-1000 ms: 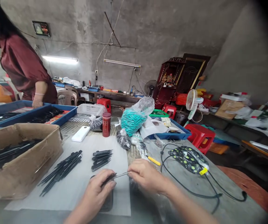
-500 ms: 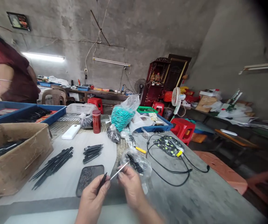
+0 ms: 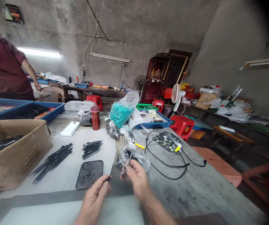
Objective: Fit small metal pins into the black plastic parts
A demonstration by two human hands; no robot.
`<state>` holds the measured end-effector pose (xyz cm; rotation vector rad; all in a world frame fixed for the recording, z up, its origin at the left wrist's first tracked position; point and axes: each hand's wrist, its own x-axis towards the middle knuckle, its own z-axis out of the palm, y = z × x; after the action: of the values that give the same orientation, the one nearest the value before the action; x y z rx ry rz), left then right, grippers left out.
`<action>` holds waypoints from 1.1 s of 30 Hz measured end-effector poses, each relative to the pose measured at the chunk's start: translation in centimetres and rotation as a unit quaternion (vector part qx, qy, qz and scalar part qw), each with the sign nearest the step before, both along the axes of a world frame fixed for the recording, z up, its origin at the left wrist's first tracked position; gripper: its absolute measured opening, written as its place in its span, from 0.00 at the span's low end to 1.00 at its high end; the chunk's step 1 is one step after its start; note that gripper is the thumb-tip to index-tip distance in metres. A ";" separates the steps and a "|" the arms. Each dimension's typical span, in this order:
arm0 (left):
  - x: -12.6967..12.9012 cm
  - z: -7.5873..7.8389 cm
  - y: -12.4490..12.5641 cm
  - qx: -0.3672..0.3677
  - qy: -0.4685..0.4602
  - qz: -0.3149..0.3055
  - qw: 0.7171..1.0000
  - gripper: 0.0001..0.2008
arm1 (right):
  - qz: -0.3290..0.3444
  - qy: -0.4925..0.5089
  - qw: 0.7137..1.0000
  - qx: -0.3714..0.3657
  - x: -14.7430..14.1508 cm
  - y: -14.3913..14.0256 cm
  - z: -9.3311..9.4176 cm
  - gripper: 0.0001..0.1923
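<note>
Pinched between the thumb and fingers of my left hand (image 3: 96,196) is a small black part (image 3: 108,178), mostly hidden by the fingertips. My right hand (image 3: 136,178) is closed round a thin metal rod (image 3: 130,158) that points upward; its exact kind cannot be made out. Just behind the right fingers lies an open clear plastic bag (image 3: 142,156) with black pieces inside. Left of my left hand is a shallow black tray (image 3: 90,174) of small metal pins. Two piles of slim black parts, a larger pile (image 3: 53,161) and a smaller pile (image 3: 92,149), rest on white sheeting.
A cardboard box (image 3: 19,165) of black parts stands at the left. Farther back are a white power bank (image 3: 70,128), a red jar (image 3: 95,118) and a bag of teal pieces (image 3: 121,114). A yellow-handled tool (image 3: 139,146) and black cable (image 3: 169,176) lie rightward. A person (image 3: 7,70) stands far left.
My right hand has drawn apart from the left, and its rod now points upward instead of toward the left hand's black part. The person at left has turned, one arm reaching to a chair.
</note>
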<state>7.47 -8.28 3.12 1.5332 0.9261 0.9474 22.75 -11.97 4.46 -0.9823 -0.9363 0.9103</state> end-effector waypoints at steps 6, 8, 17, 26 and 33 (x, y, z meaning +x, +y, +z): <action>-0.6 0.9 0.2 0.073 0.030 -0.013 0.997 0.19 | -0.016 -0.408 0.913 0.028 2.8 -1.7 1.5 0.08; -0.7 1.1 0.2 0.101 0.040 -0.009 0.994 0.17 | -0.008 -0.490 0.871 0.041 3.2 -2.0 1.8 0.09; -0.9 1.3 0.0 0.174 0.077 -0.018 0.982 0.13 | 0.005 -0.574 0.816 0.068 3.1 -1.4 1.4 0.10; -1.4 1.2 0.6 0.176 0.074 0.006 0.981 0.12 | 0.005 -0.600 0.797 0.068 3.5 -1.3 1.9 0.10; -1.3 1.0 0.8 0.196 0.102 -0.006 0.975 0.12 | 0.019 -0.619 0.783 0.060 3.6 -1.1 1.8 0.10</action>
<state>6.16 -7.50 4.07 1.9980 0.9067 1.0211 26.32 -13.05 6.31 -1.4513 -2.0850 0.0918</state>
